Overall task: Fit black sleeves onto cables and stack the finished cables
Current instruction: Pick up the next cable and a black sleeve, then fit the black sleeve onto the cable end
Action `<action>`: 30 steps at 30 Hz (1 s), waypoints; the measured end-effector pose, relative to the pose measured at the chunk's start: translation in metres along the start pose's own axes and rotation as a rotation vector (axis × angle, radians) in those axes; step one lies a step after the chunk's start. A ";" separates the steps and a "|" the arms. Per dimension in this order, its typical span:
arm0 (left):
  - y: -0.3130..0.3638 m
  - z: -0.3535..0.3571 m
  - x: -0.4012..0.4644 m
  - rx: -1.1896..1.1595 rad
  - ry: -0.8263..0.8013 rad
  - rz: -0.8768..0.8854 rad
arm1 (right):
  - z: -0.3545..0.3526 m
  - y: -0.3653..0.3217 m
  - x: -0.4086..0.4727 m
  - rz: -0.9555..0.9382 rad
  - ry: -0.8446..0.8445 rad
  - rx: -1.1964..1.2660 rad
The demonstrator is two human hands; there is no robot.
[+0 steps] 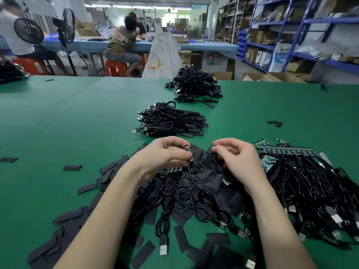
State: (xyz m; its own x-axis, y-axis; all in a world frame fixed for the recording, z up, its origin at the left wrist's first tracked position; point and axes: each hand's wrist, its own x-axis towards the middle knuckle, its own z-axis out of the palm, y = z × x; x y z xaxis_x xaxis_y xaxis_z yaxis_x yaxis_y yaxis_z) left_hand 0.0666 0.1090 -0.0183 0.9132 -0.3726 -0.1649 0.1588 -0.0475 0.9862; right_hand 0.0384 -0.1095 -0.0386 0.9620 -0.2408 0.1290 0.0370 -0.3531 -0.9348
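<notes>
My left hand [165, 154] pinches the small green circuit board [188, 151] at the end of a black cable [196, 193], with a few more board ends tucked under its palm. My right hand [236, 158] pinches a flat black sleeve [213, 150] just right of that board, over a heap of loose black sleeves [202, 166]. Unsleeved cables with green boards [303, 175] lie piled at the right. Two stacks of finished sleeved cables sit beyond my hands, a nearer stack [171, 120] and a farther stack [195, 84].
The green table [58, 117] carries scattered sleeves at the left [72, 167] and near its front edge. Another cable pile [9, 71] sits far left. People sit on orange stools at a blue bench behind; blue shelving stands at the right.
</notes>
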 end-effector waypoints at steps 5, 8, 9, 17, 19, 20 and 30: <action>-0.006 0.007 0.003 -0.020 0.043 -0.020 | -0.005 0.019 0.001 -0.094 -0.004 -0.558; -0.008 0.015 0.006 0.010 0.128 0.000 | -0.003 0.020 0.001 -0.087 -0.094 -0.698; -0.009 0.017 0.006 0.012 0.142 0.010 | -0.002 0.019 0.001 -0.080 -0.110 -0.728; -0.008 0.023 0.005 -0.099 0.122 0.021 | 0.001 0.021 0.000 -0.074 0.074 -0.618; -0.006 0.025 0.004 -0.114 0.083 0.014 | 0.001 0.021 0.000 -0.073 0.110 -0.594; -0.006 0.026 0.004 -0.125 0.061 0.012 | 0.001 0.021 0.000 -0.069 0.113 -0.587; -0.007 0.025 0.005 -0.128 0.056 0.047 | 0.001 0.019 0.001 -0.097 0.268 -0.310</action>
State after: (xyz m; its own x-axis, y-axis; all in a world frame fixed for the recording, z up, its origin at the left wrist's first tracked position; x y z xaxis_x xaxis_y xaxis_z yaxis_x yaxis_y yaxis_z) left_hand 0.0601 0.0842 -0.0257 0.9396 -0.3196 -0.1228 0.1587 0.0887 0.9833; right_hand 0.0403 -0.1152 -0.0563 0.8519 -0.4056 0.3313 0.0012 -0.6311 -0.7757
